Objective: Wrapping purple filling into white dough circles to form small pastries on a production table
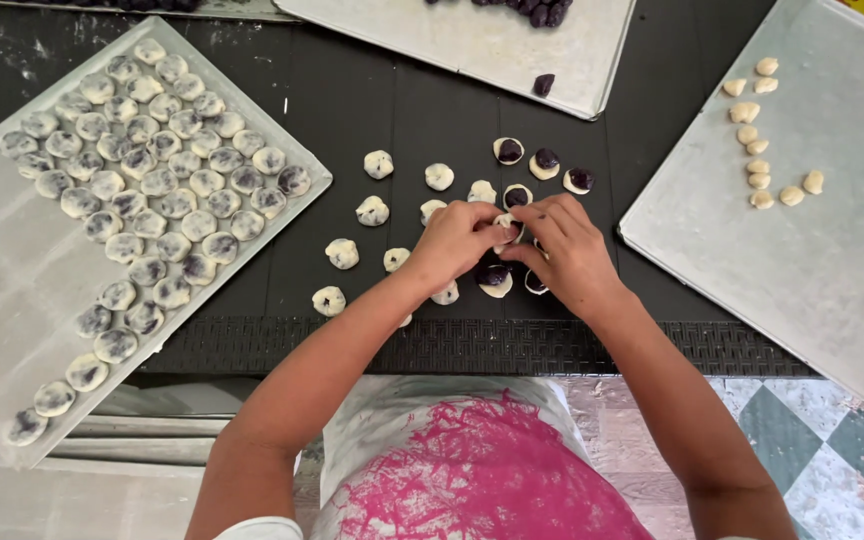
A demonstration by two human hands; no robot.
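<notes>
Where both hands' grip meets, dough piece [505,224] pinched between fingertips.

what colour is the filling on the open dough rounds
Dark purple filling, on pale dough rounds; head view.

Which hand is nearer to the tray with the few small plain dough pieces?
The right hand is nearer; that tray lies just to its right. The left hand sits beyond the right hand, farther from the tray. Both pinch one dough piece.
</notes>
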